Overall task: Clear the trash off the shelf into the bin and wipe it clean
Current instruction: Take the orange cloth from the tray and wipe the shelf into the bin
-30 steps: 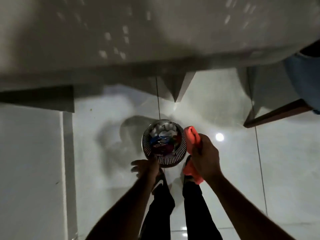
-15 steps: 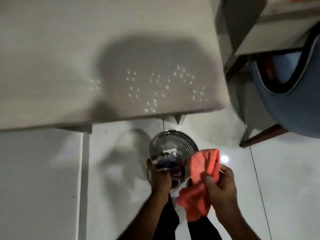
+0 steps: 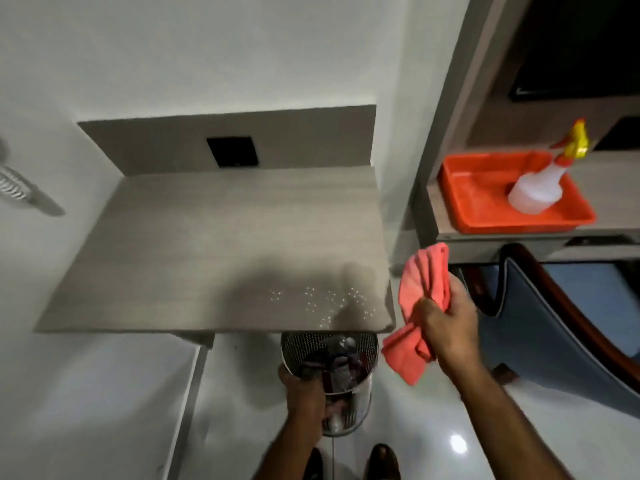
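Observation:
A pale wood-grain shelf (image 3: 214,244) juts from the white wall, its top bare apart from a shadow and small light specks near the front right corner. My left hand (image 3: 306,398) grips the rim of a perforated metal bin (image 3: 360,351) just below the shelf's front edge; crumpled wrappers fill the bin. My right hand (image 3: 446,323) holds a bunched coral-red cloth (image 3: 420,289) beside the shelf's right front corner, slightly above the bin.
An orange tray (image 3: 485,209) with a white spray bottle (image 3: 535,192) sits on a unit to the right. A blue chair with a wooden frame (image 3: 540,327) stands below it. A black wall socket (image 3: 232,151) sits on the shelf's back panel. My shoes (image 3: 382,462) rest on the glossy white floor.
The view has tilted up from the floor to the whole shelf. My left hand has lifted the bin up to the shelf's front edge, and my right hand has raised the cloth.

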`<action>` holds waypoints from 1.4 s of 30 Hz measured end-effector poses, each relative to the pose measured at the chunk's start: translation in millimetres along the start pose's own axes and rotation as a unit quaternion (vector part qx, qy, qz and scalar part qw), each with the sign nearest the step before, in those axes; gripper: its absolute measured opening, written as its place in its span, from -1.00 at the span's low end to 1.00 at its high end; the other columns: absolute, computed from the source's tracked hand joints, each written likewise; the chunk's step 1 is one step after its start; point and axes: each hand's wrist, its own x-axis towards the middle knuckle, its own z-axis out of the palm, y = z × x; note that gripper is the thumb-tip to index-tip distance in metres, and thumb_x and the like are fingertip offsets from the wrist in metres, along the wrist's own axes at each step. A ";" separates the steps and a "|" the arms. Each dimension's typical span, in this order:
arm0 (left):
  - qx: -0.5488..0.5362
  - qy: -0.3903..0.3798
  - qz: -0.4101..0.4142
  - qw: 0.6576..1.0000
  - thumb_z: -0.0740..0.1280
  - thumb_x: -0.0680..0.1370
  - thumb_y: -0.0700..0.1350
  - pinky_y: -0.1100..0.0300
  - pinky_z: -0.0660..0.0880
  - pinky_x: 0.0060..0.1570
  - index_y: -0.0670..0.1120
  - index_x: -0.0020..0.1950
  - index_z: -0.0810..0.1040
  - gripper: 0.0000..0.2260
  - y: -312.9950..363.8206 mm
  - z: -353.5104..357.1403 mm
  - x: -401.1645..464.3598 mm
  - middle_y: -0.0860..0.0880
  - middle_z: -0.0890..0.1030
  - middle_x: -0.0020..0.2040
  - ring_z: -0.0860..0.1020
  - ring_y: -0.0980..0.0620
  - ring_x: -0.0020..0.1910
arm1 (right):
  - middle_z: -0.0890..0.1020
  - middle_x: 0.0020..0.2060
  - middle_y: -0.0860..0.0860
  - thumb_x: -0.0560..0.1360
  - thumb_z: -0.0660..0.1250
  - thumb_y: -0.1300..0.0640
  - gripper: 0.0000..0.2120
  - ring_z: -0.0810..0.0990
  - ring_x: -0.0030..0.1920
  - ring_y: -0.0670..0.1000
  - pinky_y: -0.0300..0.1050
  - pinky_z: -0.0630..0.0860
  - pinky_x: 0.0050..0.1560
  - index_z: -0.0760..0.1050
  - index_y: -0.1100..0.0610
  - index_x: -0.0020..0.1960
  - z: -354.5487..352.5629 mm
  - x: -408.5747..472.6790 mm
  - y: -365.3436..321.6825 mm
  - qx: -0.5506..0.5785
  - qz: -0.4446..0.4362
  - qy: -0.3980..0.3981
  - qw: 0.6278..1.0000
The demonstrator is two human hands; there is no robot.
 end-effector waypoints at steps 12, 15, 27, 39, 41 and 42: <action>0.058 -0.058 -0.041 0.996 0.53 0.38 0.01 -0.22 0.66 -0.35 0.32 0.26 0.25 -0.38 15.5 -39.6 3.4 -0.05 0.58 0.16 0.70 -0.28 -0.11 | 0.13 0.59 0.14 0.43 0.19 0.27 -0.29 0.05 0.59 0.17 0.10 -0.03 0.55 0.16 0.04 0.56 134.0 30.4 62.8 -0.504 -0.245 -0.297 0.773; 0.056 -0.079 -0.050 0.994 0.53 0.39 0.08 -0.15 0.66 -0.38 0.33 0.28 0.23 -0.38 19.3 -46.3 0.2 -0.01 0.55 0.18 0.69 -0.23 -0.06 | -0.04 0.61 0.10 0.41 0.22 0.28 -0.20 -0.10 0.60 0.14 0.05 -0.18 0.55 0.03 -0.01 0.59 129.9 -20.0 72.6 -0.510 -0.278 -0.360 0.730; 0.096 -0.062 0.003 0.993 0.37 0.34 0.05 -0.33 0.64 -0.03 0.19 0.20 0.28 -0.52 28.1 -79.7 13.6 -0.14 0.66 0.09 0.70 -0.31 -0.08 | 0.64 0.21 0.05 0.52 0.20 0.43 -0.53 0.63 0.17 0.02 0.01 0.55 0.28 0.59 -0.01 0.22 128.1 -26.2 1.3 -0.059 -0.026 -0.244 0.968; 0.099 -0.106 -0.051 0.988 0.24 0.62 0.17 -0.16 0.69 -0.31 0.24 0.39 0.20 -0.62 32.1 -113.9 27.5 -0.17 0.58 0.32 0.70 -0.35 -0.02 | 0.20 0.55 0.13 0.30 0.32 0.19 -0.22 0.15 0.54 0.23 0.18 0.12 0.51 0.20 0.09 0.50 246.0 26.9 19.7 -0.472 -0.224 -0.297 0.799; 0.121 -0.104 -0.039 0.986 0.24 0.63 0.12 -0.13 0.69 -0.34 0.29 0.34 0.23 -0.68 28.7 -115.3 28.3 -0.15 0.57 0.31 0.69 -0.33 0.00 | 0.18 0.56 0.09 0.32 0.30 0.14 -0.21 0.14 0.55 0.19 0.13 0.14 0.51 0.16 0.04 0.52 249.9 6.0 30.4 -0.487 -0.285 -0.350 0.748; 0.132 -0.105 -0.035 0.985 0.23 0.64 0.06 -0.11 0.69 -0.36 0.32 0.32 0.21 -0.68 27.1 -115.4 28.4 -0.14 0.57 0.30 0.69 -0.33 -0.01 | 0.15 0.57 0.07 0.34 0.27 0.11 -0.22 0.12 0.56 0.18 0.13 0.13 0.51 0.14 0.03 0.54 248.6 -10.3 35.9 -0.484 -0.316 -0.377 0.724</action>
